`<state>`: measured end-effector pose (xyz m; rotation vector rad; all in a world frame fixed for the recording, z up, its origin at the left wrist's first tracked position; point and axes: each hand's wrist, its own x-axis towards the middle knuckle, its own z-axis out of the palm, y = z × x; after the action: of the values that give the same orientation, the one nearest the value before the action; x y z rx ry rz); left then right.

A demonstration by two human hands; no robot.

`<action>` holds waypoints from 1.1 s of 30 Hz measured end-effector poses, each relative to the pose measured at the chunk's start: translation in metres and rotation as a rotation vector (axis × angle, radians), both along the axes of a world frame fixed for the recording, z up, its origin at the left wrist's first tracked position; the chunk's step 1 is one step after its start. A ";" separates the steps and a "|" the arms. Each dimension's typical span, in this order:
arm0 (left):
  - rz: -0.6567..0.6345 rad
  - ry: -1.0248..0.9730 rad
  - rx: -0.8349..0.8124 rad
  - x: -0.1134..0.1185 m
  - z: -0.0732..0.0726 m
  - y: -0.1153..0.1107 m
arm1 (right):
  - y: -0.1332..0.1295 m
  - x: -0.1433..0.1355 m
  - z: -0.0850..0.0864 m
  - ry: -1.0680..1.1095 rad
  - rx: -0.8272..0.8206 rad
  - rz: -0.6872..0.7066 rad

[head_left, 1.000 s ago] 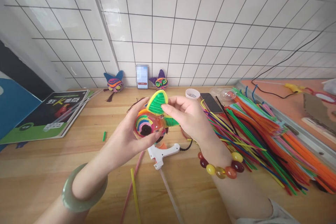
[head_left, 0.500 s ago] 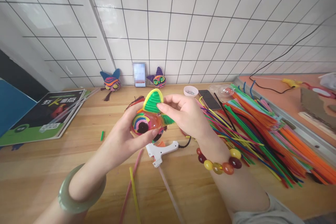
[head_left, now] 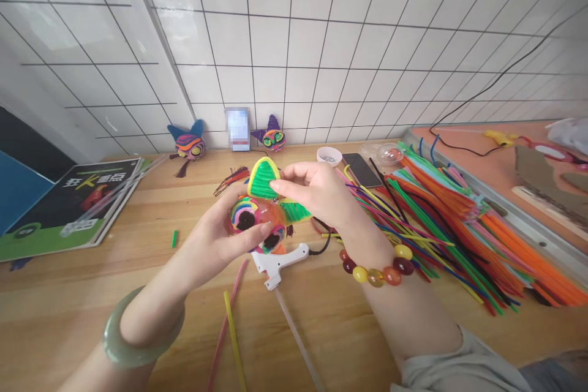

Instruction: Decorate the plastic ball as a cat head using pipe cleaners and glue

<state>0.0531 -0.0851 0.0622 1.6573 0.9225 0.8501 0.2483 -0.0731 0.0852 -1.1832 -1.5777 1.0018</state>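
Note:
My left hand (head_left: 225,236) is wrapped round a colourful ball-shaped head (head_left: 272,213), with black-centred rainbow eyes and a clear orange-tinted part. Between the thumb and fingers of my right hand (head_left: 312,190) is a green pipe-cleaner ear (head_left: 263,179) edged in yellow, standing at the top of the ball; whether it is fixed there I cannot tell. A second green ear (head_left: 296,211) sticks out on the right side of the ball, partly under my right hand. Just below the ball lies a white glue gun (head_left: 280,264) with a clear glue stick (head_left: 296,337) in its back.
Pipe cleaners (head_left: 459,233) cover the right side of the table. A dark phone (head_left: 362,169) and a pink bowl (head_left: 329,156) lie behind. Two finished heads (head_left: 190,142) and a lit phone (head_left: 237,128) stand by the tiled wall. Books (head_left: 73,202) lie at left.
The ball has turned slightly, so both eyes and more of the second ear show. My hands keep their hold. The whole view has shifted a little.

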 end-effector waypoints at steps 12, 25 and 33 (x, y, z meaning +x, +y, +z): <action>0.005 -0.009 -0.124 0.004 -0.008 0.003 | 0.010 0.004 -0.006 -0.089 -0.103 -0.032; 0.068 0.001 -0.196 0.009 -0.008 0.003 | 0.016 0.005 -0.012 -0.057 -0.141 -0.016; 0.059 -0.031 -0.237 0.009 -0.010 0.004 | 0.018 0.005 -0.014 -0.054 -0.121 0.003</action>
<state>0.0625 -0.0814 0.0526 1.4153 1.0141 0.7721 0.2528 -0.0556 0.0710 -1.3006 -1.5801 1.0886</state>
